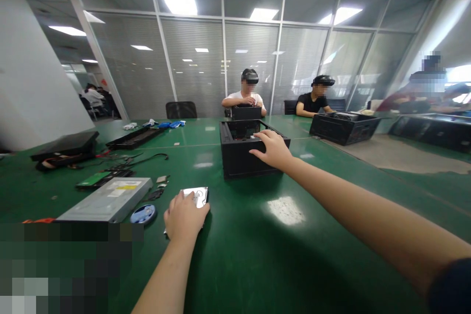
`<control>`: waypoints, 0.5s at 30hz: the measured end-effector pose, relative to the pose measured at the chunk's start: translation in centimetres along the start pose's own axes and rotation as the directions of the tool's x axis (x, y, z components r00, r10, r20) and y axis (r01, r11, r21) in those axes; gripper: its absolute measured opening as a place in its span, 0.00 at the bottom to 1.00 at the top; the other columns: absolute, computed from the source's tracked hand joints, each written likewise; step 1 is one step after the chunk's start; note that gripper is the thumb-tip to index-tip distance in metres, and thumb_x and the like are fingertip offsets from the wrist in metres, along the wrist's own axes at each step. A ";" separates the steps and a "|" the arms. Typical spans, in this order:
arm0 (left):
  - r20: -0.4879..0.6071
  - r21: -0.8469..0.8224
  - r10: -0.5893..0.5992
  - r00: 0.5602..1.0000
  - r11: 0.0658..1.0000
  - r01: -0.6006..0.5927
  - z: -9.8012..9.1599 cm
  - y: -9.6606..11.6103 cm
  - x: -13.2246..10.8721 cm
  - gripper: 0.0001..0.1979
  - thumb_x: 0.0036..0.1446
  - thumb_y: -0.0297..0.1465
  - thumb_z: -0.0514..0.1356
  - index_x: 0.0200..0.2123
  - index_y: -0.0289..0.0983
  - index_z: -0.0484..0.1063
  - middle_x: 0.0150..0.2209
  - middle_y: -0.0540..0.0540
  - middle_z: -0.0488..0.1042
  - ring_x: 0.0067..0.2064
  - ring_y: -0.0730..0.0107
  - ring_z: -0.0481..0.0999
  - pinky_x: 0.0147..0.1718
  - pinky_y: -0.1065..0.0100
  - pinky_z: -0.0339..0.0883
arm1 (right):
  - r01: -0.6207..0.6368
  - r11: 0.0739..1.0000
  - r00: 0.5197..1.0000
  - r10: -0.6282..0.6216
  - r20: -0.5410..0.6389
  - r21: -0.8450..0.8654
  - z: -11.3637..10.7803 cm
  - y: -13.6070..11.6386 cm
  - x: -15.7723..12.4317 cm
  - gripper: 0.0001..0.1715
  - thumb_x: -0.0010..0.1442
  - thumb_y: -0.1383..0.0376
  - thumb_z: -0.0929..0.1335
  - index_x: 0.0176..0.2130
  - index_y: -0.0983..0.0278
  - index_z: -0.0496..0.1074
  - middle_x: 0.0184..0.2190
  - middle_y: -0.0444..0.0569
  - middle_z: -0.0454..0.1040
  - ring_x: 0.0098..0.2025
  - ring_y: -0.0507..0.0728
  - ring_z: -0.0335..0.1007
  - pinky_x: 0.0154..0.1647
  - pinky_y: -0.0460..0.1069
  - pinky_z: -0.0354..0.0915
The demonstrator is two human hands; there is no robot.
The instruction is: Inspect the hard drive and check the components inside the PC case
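Note:
My left hand [187,217] is wrapped over a silver hard disk drive [199,196] at the table, its fingers on one edge and thumb on the other. Much of the drive is hidden under the palm. My right hand [271,148] reaches forward to a black open-topped computer case [241,157] on the table. Its thumb and fingers are apart near the top rim on the case's right side; whether they press on the rim I cannot tell. A round blue object [143,214] lies left of my left hand.
Left on the green table [235,265] are a silver optical drive [106,201], a green circuit board [96,179], cables [147,158], a long black panel [136,137] and blue gloves [176,124]. Across sit two people, each at a black case [342,127]. Another person stands far right.

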State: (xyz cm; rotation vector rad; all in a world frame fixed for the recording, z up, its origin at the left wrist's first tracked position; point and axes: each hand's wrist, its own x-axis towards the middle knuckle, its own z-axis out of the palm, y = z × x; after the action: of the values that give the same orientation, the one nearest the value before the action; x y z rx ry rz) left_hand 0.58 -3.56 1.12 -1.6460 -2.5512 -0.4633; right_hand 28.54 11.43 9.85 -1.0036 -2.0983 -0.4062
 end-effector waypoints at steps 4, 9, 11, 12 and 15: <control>-0.020 -0.028 0.020 1.000 0.999 -0.021 0.4 -0.1 0.1 0.32 0.53 0.49 0.54 0.57 0.40 0.71 0.65 0.39 0.63 0.65 0.49 0.60 0.57 0.47 0.59 | -0.015 0.997 0.986 0.027 0.166 -0.077 1.9 1.9 2.3 0.33 0.58 0.44 0.68 0.50 0.67 0.71 0.44 0.59 0.72 0.49 0.65 0.67 0.53 0.57 0.62; -0.052 -0.042 0.014 0.999 0.999 -0.017 0.7 -0.1 0.1 0.30 0.52 0.48 0.55 0.56 0.42 0.72 0.64 0.40 0.65 0.63 0.50 0.62 0.54 0.47 0.62 | -0.079 0.987 0.979 0.103 0.174 -0.138 3.5 2.5 3.1 0.38 0.50 0.38 0.71 0.44 0.66 0.73 0.40 0.58 0.71 0.47 0.66 0.67 0.51 0.58 0.62; -0.057 -0.049 0.013 0.998 0.999 -0.016 0.8 -0.2 0.1 0.29 0.52 0.48 0.55 0.55 0.42 0.72 0.63 0.40 0.66 0.63 0.50 0.63 0.54 0.47 0.62 | -0.083 0.987 0.981 0.105 0.165 -0.137 3.5 2.5 3.0 0.38 0.49 0.37 0.70 0.43 0.66 0.73 0.40 0.58 0.71 0.46 0.66 0.67 0.50 0.58 0.62; -0.059 -0.054 0.013 0.998 0.998 -0.016 0.8 -0.2 0.1 0.29 0.53 0.48 0.55 0.54 0.43 0.72 0.63 0.41 0.66 0.63 0.50 0.63 0.53 0.47 0.62 | -0.080 0.989 0.982 0.099 0.160 -0.127 3.3 2.4 2.8 0.38 0.50 0.37 0.70 0.43 0.66 0.74 0.40 0.58 0.71 0.46 0.66 0.67 0.50 0.58 0.62; -0.064 -0.066 0.014 0.998 0.998 -0.018 0.8 -0.2 0.2 0.28 0.52 0.48 0.55 0.54 0.44 0.72 0.63 0.42 0.66 0.63 0.50 0.63 0.54 0.47 0.62 | -0.064 0.995 0.986 0.076 0.147 -0.082 1.8 1.6 1.5 0.36 0.49 0.38 0.71 0.41 0.65 0.74 0.39 0.56 0.71 0.45 0.65 0.67 0.49 0.57 0.63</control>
State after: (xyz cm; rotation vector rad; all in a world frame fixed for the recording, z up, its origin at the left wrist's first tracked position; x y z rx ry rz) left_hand 0.37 -3.25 0.31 -1.6439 -2.5016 -0.5949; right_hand 28.24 14.25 9.67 -1.1821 -2.1872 -0.3889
